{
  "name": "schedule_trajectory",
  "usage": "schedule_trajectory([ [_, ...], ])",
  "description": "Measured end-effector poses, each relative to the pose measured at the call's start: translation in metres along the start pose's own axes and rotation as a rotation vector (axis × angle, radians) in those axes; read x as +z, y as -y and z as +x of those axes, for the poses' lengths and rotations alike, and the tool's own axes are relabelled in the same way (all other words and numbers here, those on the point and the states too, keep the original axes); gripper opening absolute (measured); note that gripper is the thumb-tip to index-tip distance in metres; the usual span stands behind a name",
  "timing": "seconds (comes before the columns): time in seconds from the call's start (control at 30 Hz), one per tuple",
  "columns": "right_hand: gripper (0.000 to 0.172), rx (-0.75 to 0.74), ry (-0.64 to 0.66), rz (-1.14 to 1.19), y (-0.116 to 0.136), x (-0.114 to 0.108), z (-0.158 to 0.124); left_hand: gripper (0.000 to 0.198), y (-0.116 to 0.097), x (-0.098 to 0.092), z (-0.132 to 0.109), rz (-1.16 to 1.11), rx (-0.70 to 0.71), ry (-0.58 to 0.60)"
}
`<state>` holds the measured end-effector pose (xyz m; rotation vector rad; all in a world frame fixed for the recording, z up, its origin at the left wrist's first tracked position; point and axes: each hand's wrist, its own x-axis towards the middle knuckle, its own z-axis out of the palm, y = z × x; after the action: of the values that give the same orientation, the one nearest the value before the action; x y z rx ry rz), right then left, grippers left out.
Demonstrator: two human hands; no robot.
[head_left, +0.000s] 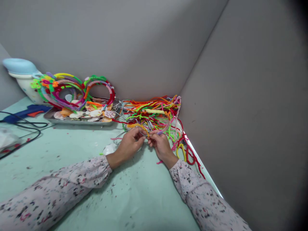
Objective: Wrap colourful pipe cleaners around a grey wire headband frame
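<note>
My left hand (pixel 131 142) and my right hand (pixel 162 146) meet over the table, fingertips almost touching. Between them is a headband (pixel 167 123), part bare thin wire and part wrapped in fuzzy purple, pink and orange. My right fingers are closed on it by the purple section. A yellow-orange pipe cleaner (pixel 144 127) runs along the wire to the fingertips, and my left fingers pinch at that spot; the exact grip is partly hidden. Just beyond my hands lies a heap of colourful pipe cleaners (pixel 149 107), with bare wire hoops among them.
A metal tray (pixel 79 123) of seashells (pixel 95 113) holds finished wrapped headbands (pixel 72 80). Left are a blue glue gun (pixel 24 113), a black cable (pixel 36 130) and a blue-lidded container (pixel 26 81). Red strands (pixel 192 152) trail along the right edge by the grey partition (pixel 240 96).
</note>
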<state>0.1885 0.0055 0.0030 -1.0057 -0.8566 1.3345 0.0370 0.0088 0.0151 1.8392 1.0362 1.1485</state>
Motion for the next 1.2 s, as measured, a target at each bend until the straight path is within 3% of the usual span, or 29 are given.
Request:
schedule_trajectory([
  [0.13,0.011,0.003,0.019,-0.004,0.0,0.0,-0.001,0.016,0.003,0.002,-0.001,-0.055,0.009,0.003],
  [0.67,0.015,-0.066,0.059,-0.085,-0.006,-0.003,0.002,0.023,0.017,0.0,-0.002,0.097,0.056,0.034],
  [0.93,0.016,-0.069,0.067,-0.089,-0.005,-0.002,0.001,0.02,0.004,-0.001,0.0,0.138,0.056,-0.046],
  [1.2,0.018,-0.074,0.043,-0.151,-0.007,-0.004,0.001,0.021,-0.002,-0.002,0.001,0.151,0.011,-0.047],
])
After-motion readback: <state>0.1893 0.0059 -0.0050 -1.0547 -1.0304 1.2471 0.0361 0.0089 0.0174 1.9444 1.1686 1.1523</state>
